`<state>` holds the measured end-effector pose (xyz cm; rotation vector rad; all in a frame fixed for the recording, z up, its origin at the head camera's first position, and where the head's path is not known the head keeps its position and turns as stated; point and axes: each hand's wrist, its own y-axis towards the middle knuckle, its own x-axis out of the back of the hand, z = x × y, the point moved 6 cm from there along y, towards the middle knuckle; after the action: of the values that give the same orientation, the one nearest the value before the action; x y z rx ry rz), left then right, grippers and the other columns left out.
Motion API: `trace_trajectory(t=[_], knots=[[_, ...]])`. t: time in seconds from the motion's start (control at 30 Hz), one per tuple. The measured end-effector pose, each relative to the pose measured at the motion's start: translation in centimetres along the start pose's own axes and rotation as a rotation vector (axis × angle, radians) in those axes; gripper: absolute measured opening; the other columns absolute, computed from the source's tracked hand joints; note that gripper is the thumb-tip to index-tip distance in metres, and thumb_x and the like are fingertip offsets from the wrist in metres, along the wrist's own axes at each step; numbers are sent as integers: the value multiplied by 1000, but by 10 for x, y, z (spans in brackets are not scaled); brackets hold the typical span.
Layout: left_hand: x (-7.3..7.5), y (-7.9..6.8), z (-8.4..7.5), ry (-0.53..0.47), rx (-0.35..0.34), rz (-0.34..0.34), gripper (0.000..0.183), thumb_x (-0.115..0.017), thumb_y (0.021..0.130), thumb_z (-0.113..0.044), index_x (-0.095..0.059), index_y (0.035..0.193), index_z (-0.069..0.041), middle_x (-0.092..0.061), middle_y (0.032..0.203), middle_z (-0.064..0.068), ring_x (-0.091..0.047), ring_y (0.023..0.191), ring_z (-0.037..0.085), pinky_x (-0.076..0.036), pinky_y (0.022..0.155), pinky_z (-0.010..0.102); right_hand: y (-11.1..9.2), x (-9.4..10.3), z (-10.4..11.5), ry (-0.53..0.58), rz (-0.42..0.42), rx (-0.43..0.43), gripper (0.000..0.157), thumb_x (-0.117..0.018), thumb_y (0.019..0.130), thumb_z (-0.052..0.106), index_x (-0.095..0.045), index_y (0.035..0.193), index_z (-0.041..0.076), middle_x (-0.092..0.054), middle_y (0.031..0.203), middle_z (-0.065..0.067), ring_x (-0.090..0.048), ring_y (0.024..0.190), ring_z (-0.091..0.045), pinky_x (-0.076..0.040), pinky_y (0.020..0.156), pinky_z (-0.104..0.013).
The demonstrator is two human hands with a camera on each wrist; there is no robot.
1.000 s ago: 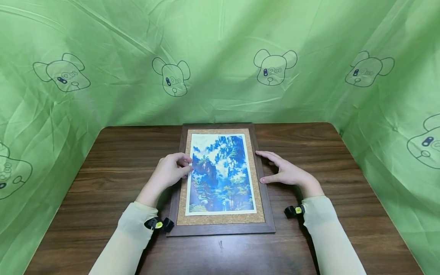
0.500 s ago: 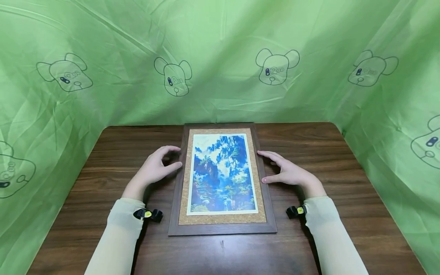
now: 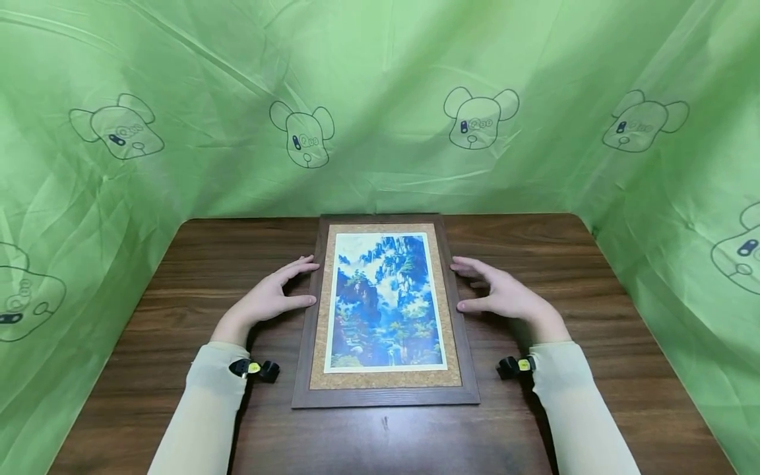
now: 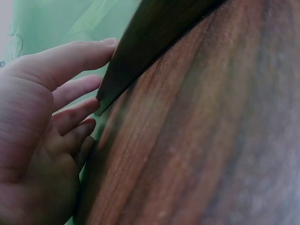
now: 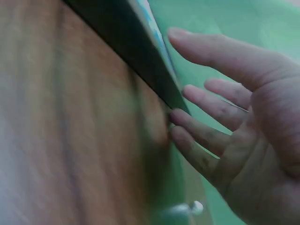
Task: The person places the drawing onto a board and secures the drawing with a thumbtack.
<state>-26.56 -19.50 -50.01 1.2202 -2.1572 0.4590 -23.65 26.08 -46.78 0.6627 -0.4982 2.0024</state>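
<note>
While eared heads (image 3: 475, 123) on the green cloth (image 3: 380, 72) carry faint lettering starting with Q, the picture frame (image 3: 386, 397) lies on the table (image 3: 190, 277) between the left hand (image 3: 267, 297) and right hand (image 3: 509, 297), both with fingers spread. The left hand, at the print's (image 3: 388, 300) edge a second ago, now touches the frame's left side.
</note>
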Motion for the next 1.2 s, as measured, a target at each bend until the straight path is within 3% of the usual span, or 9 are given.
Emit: trace_trajectory(t=[0.13, 0.23, 0.33, 0.43, 0.57, 0.7, 0.93, 1.2], knots=[[0, -1, 1, -12, 7, 0, 74, -77, 88, -49, -46, 152, -29, -27, 165, -6, -22, 152, 24, -25, 116, 59, -14, 30, -6, -22, -151, 7, 71, -83, 86, 25, -50, 149, 18, -63, 135, -8, -60, 121, -28, -49, 99, -48], [-1, 2, 0, -22, -1, -1, 74, -76, 88, -50, -46, 152, -29, -28, 164, -7, -23, 152, 24, -27, 116, 59, -35, 54, -23, -107, -258, -73, 58, -81, 89, 27, -58, 141, 17, -68, 123, -7, -64, 107, -22, -51, 87, -31], [-3, 7, -2, -38, -7, 3, 74, -77, 87, -50, -46, 151, -30, -28, 164, -7, -24, 151, 23, -27, 115, 59, -55, 70, -43, -171, -311, -158, 52, -79, 90, 31, -61, 137, 15, -68, 114, -6, -62, 95, -17, -46, 76, -20], [-3, 10, -4, -53, -6, 3, 74, -78, 86, -50, -47, 151, -30, -29, 164, -7, -24, 151, 22, -27, 116, 58, -65, 75, -58, -190, -307, -215, 50, -77, 91, 37, -63, 134, 17, -66, 110, -4, -60, 91, -14, -44, 74, -20], [-2, 6, -3, -59, 3, -8, 74, -79, 86, -48, -48, 151, -28, -29, 164, -7, -24, 151, 23, -27, 116, 59, -58, 69, -64, -188, -243, -213, 46, -76, 92, 38, -65, 130, 16, -68, 108, -4, -63, 90, -15, -45, 75, -20], [0, -2, -1, -68, 18, -15, 74, -79, 86, -48, -48, 150, -28, -29, 164, -7, -24, 151, 24, -26, 116, 59, -45, 59, -62, -191, -203, -200, 38, -77, 91, 38, -70, 120, 16, -70, 103, -2, -64, 88, -16, -46, 76, -21], [0, -3, 4, -33, 34, -31, 72, -80, 85, -48, -49, 149, -31, -31, 163, -6, -24, 151, 27, -25, 114, 62, -37, 53, -56, -224, -206, -189, 27, -78, 90, 38, -71, 108, 19, -68, 94, 2, -62, 84, -17, -45, 73, -27], [-1, 0, 2, -45, 22, -37, 73, -80, 85, -47, -49, 149, -30, -31, 163, -7, -24, 151, 26, -24, 115, 62, -38, 53, -55, -242, -200, -172, 7, -76, 93, 28, -74, 95, 21, -68, 85, 3, -62, 79, -15, -46, 72, -28]])
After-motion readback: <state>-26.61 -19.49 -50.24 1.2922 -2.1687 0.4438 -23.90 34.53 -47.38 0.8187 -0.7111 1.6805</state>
